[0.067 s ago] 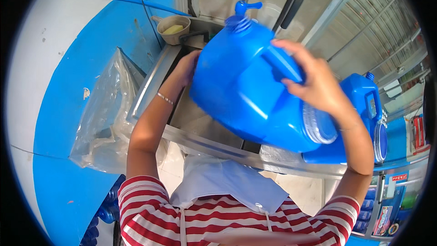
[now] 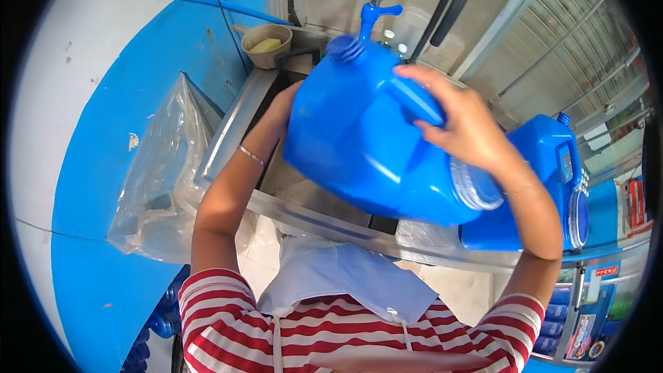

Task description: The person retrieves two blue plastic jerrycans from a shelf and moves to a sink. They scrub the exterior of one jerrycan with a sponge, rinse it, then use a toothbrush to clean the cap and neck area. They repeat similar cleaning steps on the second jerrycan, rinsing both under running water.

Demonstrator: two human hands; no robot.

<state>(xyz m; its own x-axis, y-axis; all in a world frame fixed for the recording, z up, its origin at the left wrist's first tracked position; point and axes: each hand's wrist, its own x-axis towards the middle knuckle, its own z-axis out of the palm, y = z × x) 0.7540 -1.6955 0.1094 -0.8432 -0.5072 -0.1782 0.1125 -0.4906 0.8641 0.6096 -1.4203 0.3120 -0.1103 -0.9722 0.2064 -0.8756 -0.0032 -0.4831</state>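
A large blue water jug (image 2: 366,131) is tilted over the sink (image 2: 311,197), its small threaded neck up at the far left and its wide clear-capped end toward the near right. My right hand (image 2: 459,114) is closed round the jug's handle. Against the jug's left side, my left hand (image 2: 284,105) holds it, with its fingers hidden behind the plastic. Just beyond the neck stands a blue-handled faucet (image 2: 373,17).
A second blue jug (image 2: 545,141) stands on the right. At the sink's far left corner sits a beige dipper (image 2: 266,41) holding a yellow sponge or soap bar (image 2: 266,45). A clear plastic bag (image 2: 155,179) hangs at left. A thick black handle (image 2: 452,7) rises behind the jug.
The jug has shifted slightly left, and its neck has come a little nearer. My right hand has moved left with it. Small white-capped bottles now show behind the faucet.
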